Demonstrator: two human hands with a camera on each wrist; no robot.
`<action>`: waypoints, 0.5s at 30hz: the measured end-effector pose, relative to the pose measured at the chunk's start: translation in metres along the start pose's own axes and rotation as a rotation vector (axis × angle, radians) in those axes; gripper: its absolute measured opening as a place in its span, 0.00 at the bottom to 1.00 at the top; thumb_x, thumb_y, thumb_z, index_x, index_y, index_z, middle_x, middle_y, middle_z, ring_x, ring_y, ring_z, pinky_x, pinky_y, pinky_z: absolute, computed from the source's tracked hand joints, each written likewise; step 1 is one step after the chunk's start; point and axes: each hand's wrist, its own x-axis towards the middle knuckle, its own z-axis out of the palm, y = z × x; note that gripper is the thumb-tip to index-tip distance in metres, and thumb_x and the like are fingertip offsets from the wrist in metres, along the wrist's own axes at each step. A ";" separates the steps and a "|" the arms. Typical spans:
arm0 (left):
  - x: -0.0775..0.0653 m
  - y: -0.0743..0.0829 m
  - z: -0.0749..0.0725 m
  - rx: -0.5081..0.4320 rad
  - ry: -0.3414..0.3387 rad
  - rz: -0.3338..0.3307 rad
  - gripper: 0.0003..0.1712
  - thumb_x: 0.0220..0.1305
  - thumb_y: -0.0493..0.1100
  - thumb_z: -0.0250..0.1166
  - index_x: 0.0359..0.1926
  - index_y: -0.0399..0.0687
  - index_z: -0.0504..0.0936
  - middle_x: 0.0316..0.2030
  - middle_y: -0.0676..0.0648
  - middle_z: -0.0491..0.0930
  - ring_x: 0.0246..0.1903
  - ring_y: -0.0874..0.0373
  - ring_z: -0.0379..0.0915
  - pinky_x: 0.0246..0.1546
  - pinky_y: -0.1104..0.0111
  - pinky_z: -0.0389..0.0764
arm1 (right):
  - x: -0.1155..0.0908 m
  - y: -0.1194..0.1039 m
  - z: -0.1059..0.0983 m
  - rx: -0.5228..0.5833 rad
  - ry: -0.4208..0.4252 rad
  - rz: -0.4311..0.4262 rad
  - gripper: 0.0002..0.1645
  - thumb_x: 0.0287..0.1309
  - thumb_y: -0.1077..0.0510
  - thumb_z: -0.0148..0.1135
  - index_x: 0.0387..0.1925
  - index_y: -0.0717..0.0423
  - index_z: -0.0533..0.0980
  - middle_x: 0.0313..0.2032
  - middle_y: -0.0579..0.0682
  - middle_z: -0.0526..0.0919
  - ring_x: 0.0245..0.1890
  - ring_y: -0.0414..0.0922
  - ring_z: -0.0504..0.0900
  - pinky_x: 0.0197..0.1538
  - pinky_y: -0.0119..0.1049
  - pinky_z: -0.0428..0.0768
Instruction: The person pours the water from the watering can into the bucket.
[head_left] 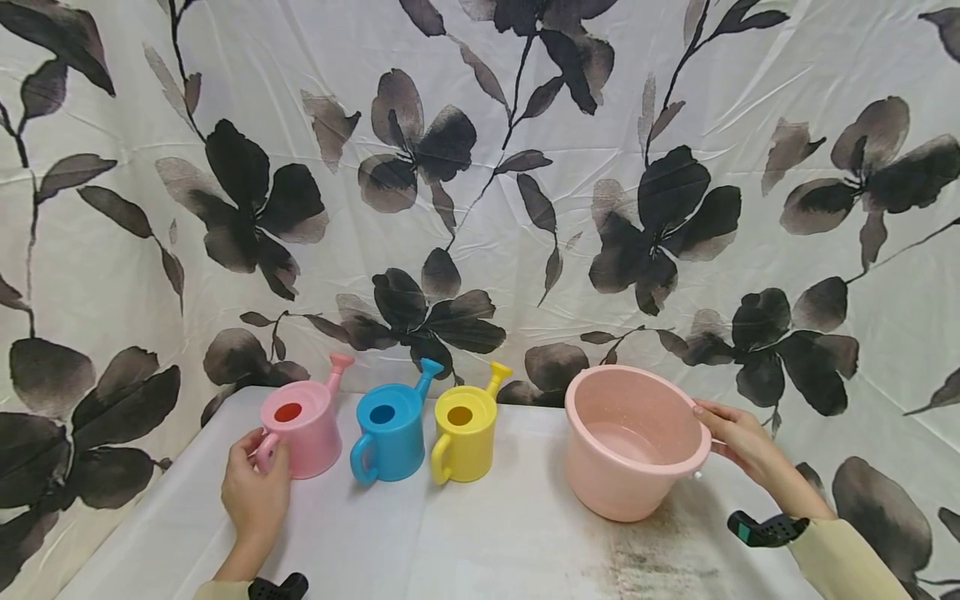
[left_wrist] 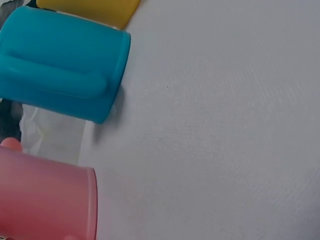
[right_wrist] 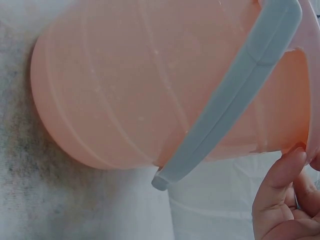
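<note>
On the left of the table, my left hand (head_left: pixel 258 500) holds the handle of a pink watering can (head_left: pixel 311 437), which stands upright. Its body also shows at the lower left of the left wrist view, but the hand is out of that frame. At the right, my right hand (head_left: pixel 742 442) grips the rim of a pink bucket (head_left: pixel 618 487). Thumb and fingers pinch that rim in the right wrist view, where a grey bail handle (right_wrist: pixel 225 105) hangs across the bucket's side. The bucket's mouth faces up, and nothing shows inside.
A blue watering can (head_left: pixel 397 450) and a yellow watering can (head_left: pixel 476 450) stand in a row beside the pink one, spouts pointing away. Dark stains (head_left: pixel 645 558) mark the white table in front of the bucket. A flowered cloth (head_left: pixel 540 250) hangs behind the table.
</note>
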 end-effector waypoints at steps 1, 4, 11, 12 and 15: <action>0.000 -0.001 0.001 0.005 0.002 -0.010 0.24 0.66 0.44 0.57 0.59 0.34 0.71 0.53 0.32 0.75 0.48 0.40 0.70 0.46 0.55 0.64 | 0.000 0.000 0.000 0.003 0.000 0.000 0.44 0.70 0.43 0.47 0.70 0.73 0.50 0.64 0.68 0.66 0.38 0.24 0.74 0.45 0.28 0.81; 0.001 -0.004 0.002 0.019 0.013 -0.031 0.24 0.66 0.46 0.57 0.57 0.35 0.73 0.50 0.34 0.77 0.43 0.48 0.71 0.43 0.60 0.65 | 0.000 0.000 0.000 0.006 -0.005 -0.003 0.44 0.70 0.43 0.47 0.70 0.73 0.50 0.63 0.66 0.68 0.38 0.24 0.74 0.45 0.28 0.81; 0.002 -0.008 0.005 0.026 0.036 -0.042 0.25 0.66 0.50 0.59 0.56 0.36 0.75 0.42 0.35 0.79 0.33 0.69 0.60 0.35 0.68 0.64 | 0.000 -0.001 0.000 0.001 -0.015 -0.001 0.44 0.71 0.43 0.46 0.70 0.73 0.50 0.65 0.69 0.65 0.39 0.25 0.75 0.47 0.29 0.81; 0.002 -0.008 0.006 0.027 0.032 -0.046 0.25 0.67 0.50 0.59 0.57 0.37 0.74 0.42 0.35 0.78 0.33 0.69 0.60 0.34 0.72 0.64 | 0.000 -0.001 0.000 -0.001 -0.017 0.000 0.44 0.71 0.43 0.46 0.70 0.73 0.50 0.66 0.70 0.63 0.40 0.25 0.75 0.47 0.30 0.81; 0.002 -0.009 0.006 0.022 0.009 -0.068 0.27 0.68 0.52 0.58 0.58 0.37 0.73 0.44 0.34 0.78 0.35 0.63 0.62 0.27 0.87 0.62 | -0.001 -0.002 0.000 -0.003 -0.020 0.002 0.44 0.71 0.43 0.46 0.70 0.73 0.50 0.67 0.71 0.60 0.41 0.25 0.74 0.48 0.30 0.81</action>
